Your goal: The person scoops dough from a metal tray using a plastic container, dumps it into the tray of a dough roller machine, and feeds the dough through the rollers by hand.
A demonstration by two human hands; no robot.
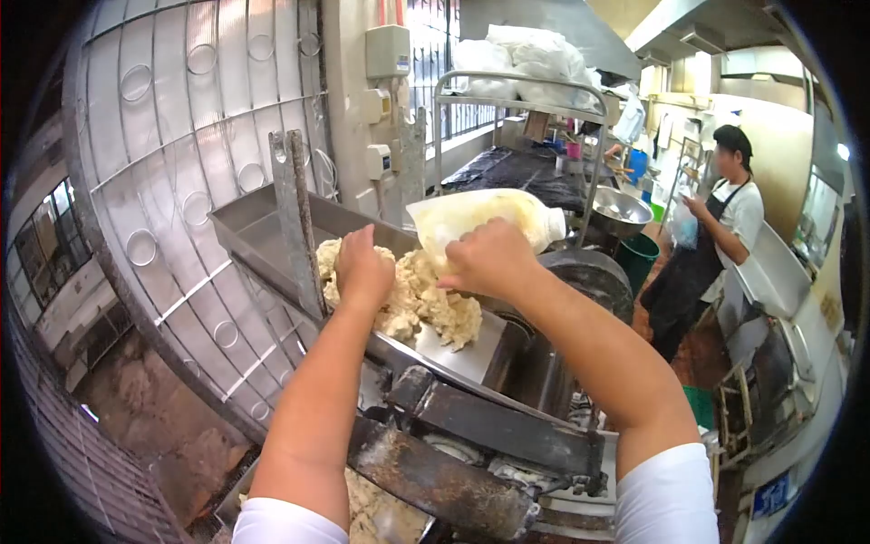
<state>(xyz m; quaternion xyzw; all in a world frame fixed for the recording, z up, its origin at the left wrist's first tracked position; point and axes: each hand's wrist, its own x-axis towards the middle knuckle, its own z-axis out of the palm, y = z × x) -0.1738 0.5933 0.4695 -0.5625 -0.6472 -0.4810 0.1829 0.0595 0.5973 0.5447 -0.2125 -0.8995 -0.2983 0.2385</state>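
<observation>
Lumpy pale dough (421, 295) is heaped on a metal feed tray (458, 358) above a machine with rollers. My left hand (364, 270) is pressed into the dough's left part, its fingers curled and partly hidden in it. My right hand (489, 261) grips a whitish plastic jug (498, 210), which looks cut open like a scoop. The jug lies tilted over the dough, its neck pointing right and its wide end left. More dough (381, 508) lies below the machine, near my left forearm.
A rusty machine bar (444, 480) crosses in front of me. An upright metal post (297, 218) stands left of the dough. Behind are a rack with white bags (530, 59) and a metal bowl (621, 210). A person in an apron (702, 245) stands at right.
</observation>
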